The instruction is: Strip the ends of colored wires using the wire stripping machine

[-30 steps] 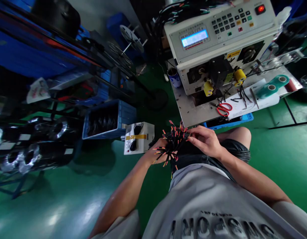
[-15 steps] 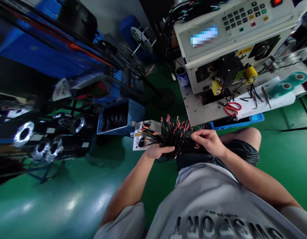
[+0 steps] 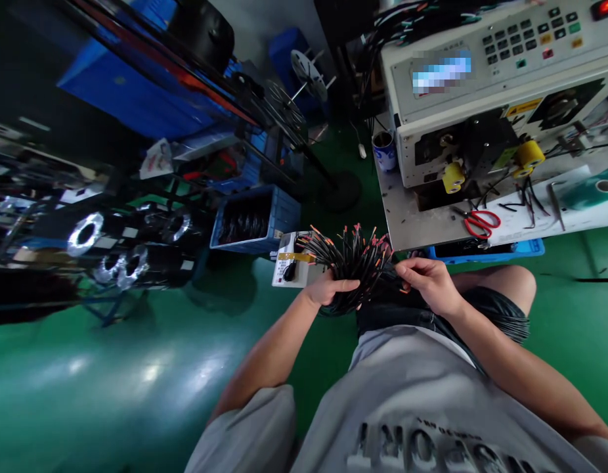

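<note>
A thick bundle of black cables (image 3: pixel 356 272) with red and orange stripped ends fans out above my lap. My left hand (image 3: pixel 328 289) is wrapped round its left side, thumb lying across the cables. At the bundle's right edge, my right hand (image 3: pixel 429 282) is closed, thumb and forefinger pinched at the cable ends. What exactly sits between those fingertips is too small to make out. More black cable (image 3: pixel 505 315) lies coiled over my right thigh.
A cable-processing machine (image 3: pixel 442 118) stands on the metal table (image 3: pixel 405 223) at right, with red-handled scissors (image 3: pixel 481 223) and a can (image 3: pixel 384 151) nearby. A blue crate (image 3: pixel 279 217), a small white device (image 3: pixel 287 263) and wrapped black rolls (image 3: pixel 156 269) are on the left.
The whole view has shifted, so the scene sits further right. Both hands stay at the cable bundle, with little visible change in their grip.
</note>
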A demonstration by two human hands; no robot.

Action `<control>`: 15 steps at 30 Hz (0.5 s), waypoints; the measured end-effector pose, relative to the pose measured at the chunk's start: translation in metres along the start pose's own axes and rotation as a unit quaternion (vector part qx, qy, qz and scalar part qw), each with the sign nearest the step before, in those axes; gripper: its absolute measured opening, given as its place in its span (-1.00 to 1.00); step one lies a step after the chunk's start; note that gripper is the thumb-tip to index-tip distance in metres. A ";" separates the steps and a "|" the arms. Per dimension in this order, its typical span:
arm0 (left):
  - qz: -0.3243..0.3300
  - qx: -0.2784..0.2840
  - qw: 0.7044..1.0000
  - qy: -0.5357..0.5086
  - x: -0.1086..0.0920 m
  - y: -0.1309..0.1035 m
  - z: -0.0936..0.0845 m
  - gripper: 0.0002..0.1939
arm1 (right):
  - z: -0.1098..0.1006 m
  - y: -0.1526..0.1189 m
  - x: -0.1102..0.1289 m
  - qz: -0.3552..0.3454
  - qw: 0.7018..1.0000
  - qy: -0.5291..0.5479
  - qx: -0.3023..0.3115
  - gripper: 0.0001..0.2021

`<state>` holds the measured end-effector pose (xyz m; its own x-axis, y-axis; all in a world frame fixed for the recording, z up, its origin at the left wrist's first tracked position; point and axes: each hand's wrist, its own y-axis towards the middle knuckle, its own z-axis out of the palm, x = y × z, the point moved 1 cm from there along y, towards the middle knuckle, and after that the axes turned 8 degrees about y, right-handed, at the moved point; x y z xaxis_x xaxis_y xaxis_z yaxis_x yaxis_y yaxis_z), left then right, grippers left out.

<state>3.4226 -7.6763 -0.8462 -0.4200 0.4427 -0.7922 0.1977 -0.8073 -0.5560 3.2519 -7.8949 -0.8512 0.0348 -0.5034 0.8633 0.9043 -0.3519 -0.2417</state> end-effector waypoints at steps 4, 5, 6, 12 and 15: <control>0.023 0.014 0.999 -0.023 -0.004 0.000 0.004 -0.53 | 0.001 0.001 0.001 0.009 1.000 0.010 -0.004 -0.60; 0.027 0.015 0.999 -0.033 -0.005 0.001 0.004 -0.53 | 0.001 0.001 0.001 0.014 1.000 0.020 -0.005 -0.61; 0.028 0.016 0.998 -0.044 -0.004 0.001 0.004 -0.53 | 0.001 0.001 0.001 0.021 0.999 0.034 -0.006 -0.61; 0.020 0.011 0.995 -0.100 0.007 0.005 -0.005 -0.46 | 0.006 0.001 0.006 0.116 0.979 0.161 -0.035 -0.57; 0.022 -0.008 0.993 -0.118 0.011 0.005 -0.010 -0.37 | 0.008 0.001 0.012 0.154 0.970 0.184 -0.029 -0.55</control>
<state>3.4275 -7.6720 -0.8602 -0.6068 0.3022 -0.7352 0.2329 -0.8167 -0.5280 3.2568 -7.8948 -0.8376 0.1359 -0.8352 0.5328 0.8494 -0.1785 -0.4966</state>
